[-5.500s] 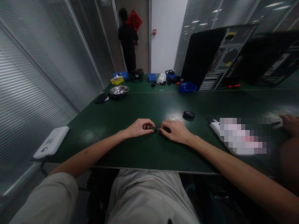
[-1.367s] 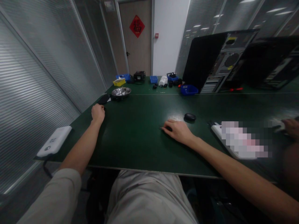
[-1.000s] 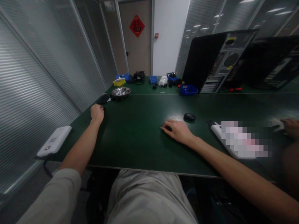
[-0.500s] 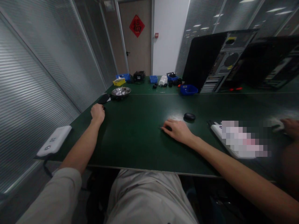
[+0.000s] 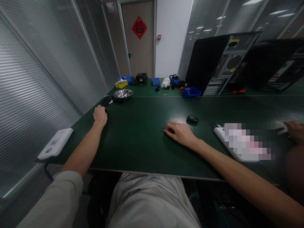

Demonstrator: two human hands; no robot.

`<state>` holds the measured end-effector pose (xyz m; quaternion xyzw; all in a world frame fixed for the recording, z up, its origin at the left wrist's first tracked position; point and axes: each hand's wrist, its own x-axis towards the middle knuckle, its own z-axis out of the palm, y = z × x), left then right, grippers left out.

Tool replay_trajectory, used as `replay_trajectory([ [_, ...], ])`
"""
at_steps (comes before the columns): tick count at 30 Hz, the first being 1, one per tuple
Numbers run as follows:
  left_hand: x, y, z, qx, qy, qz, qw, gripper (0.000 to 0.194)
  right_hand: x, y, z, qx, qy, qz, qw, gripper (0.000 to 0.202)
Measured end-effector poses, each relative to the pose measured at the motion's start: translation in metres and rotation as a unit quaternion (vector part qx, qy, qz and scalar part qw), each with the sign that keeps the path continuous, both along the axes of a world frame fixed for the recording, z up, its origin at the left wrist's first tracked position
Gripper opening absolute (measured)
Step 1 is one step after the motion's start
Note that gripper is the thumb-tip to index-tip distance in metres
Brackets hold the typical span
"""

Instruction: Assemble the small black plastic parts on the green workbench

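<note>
My left hand (image 5: 100,115) is at the left side of the green table (image 5: 135,136), its fingers curled closed. Just beyond it lies a flat black object (image 5: 106,101); whether the fingers touch it or hold anything is hidden. A shiny metal bowl (image 5: 123,94) stands a little farther back. My right hand (image 5: 179,131) rests on the tabletop with thumb and fingers pinched together. A tiny, thin tip pokes out at the fingertips, too small to name. Behind that hand sits a black computer mouse (image 5: 192,119).
A white box-like device (image 5: 55,144) lies at the left edge; another white device (image 5: 230,145), partly blurred out, is at right. Another person's hand (image 5: 294,128) shows at the right edge. Blue bins (image 5: 191,92), a yellow bin (image 5: 121,84) and a computer case (image 5: 211,63) stand farther back.
My left hand has shifted very slightly, and its wrist looks turned a little to the right. My right hand stays in place.
</note>
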<state>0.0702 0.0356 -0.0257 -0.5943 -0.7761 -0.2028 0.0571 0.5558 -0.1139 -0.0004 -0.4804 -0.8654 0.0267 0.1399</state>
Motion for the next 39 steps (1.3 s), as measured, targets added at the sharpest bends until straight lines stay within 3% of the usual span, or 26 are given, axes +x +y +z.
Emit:
replay_trajectory([
  [6,-0.002,0.003,-0.001,0.009,0.053,0.018,0.998,0.037,0.0,0.001,-0.001,0.002,0.002,0.006,1.0,0.025],
  [15,-0.004,-0.004,0.004,0.017,0.011,0.019,1.0,0.037,0.0,0.001,-0.001,0.009,0.002,0.003,1.0,0.025],
  [18,0.005,-0.004,0.008,0.019,-0.008,-0.019,1.0,0.034,0.0,0.0,0.0,0.003,0.003,0.003,1.0,0.026],
  [21,0.037,-0.009,0.016,0.021,-0.026,-0.101,0.994,0.028,0.0,0.0,0.001,-0.003,0.004,0.002,1.0,0.026],
  [24,0.094,-0.031,0.027,0.035,-0.1,-0.281,0.954,0.025,-0.001,-0.001,0.001,-0.004,0.014,0.004,1.0,0.026],
  [27,0.158,-0.073,0.032,0.0,-0.188,-0.465,0.865,0.028,-0.002,-0.003,0.001,0.005,0.043,0.008,0.999,0.027],
  [29,0.193,-0.1,0.029,-0.043,-0.221,-0.539,0.811,0.029,-0.003,-0.004,0.0,0.015,0.064,0.008,0.998,0.027],
  [33,0.223,-0.126,0.013,-0.104,-0.274,-0.574,0.765,0.038,-0.004,-0.006,0.0,0.027,0.069,0.016,0.997,0.026],
  [39,0.22,-0.12,0.005,-0.105,-0.305,-0.575,0.752,0.042,-0.006,-0.009,0.001,0.007,0.05,0.053,0.997,0.025],
])
